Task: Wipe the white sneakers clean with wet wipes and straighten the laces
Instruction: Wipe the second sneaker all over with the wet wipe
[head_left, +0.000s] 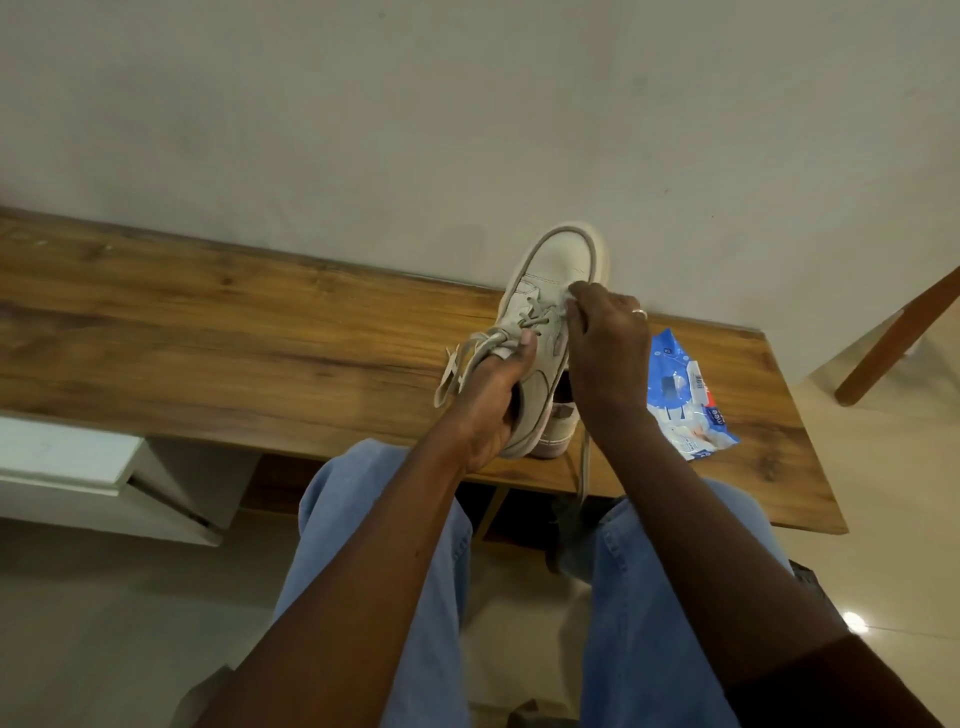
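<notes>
- The left hand (493, 400) grasps the white sneaker (558, 260) at its collar, fingers reaching inside and thumb laid on the tongue; I judge this braces the shoe against the rubbing.
- The right hand (605, 353) pinches a white wet wipe (569, 297) and presses it to the upper just beside the laces (530, 312), so the wiping step seems under way.
- The sneaker rests heel-down on the counter (208, 322), toe pointing at the wall (415, 104); only 1 shoe shows.
- 1 loose lace end (584, 467) hangs over the counter's front edge, so the straightening is not yet done.
- The blue wipes pack (685, 395) lies just right of the shoe, within easy reach for a fresh sheet.
- The counter is wood-grained and set against a plain pale wall; a white unit (67, 457) stands low at left, and a wooden leg (904, 338) stands on the glossy floor (883, 467) at right.
</notes>
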